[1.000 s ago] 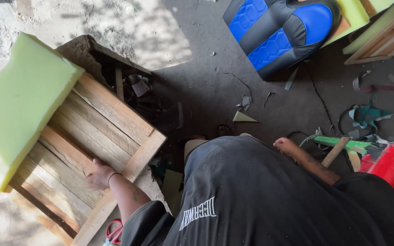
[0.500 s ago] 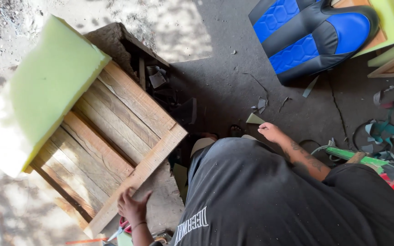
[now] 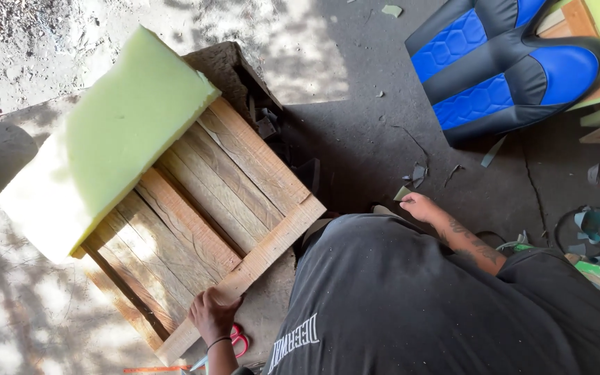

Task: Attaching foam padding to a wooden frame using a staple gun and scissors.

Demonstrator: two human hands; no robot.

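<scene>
No packages, labels, signs or screens show anywhere in this view; the only lettering is a white print on the person's black shirt [image 3: 300, 340], low in the picture near the left hand [image 3: 211, 316], running slantwise across the dark cloth

The wooden frame [image 3: 203, 229] is rough, bare planks, and the left hand [image 3: 211, 314] grips its edge. The green foam slab [image 3: 112, 139] looks soft and matt. The blue and black seat cover [image 3: 501, 69] is shiny. The concrete floor [image 3: 369, 139] is rough and dusty.
</scene>
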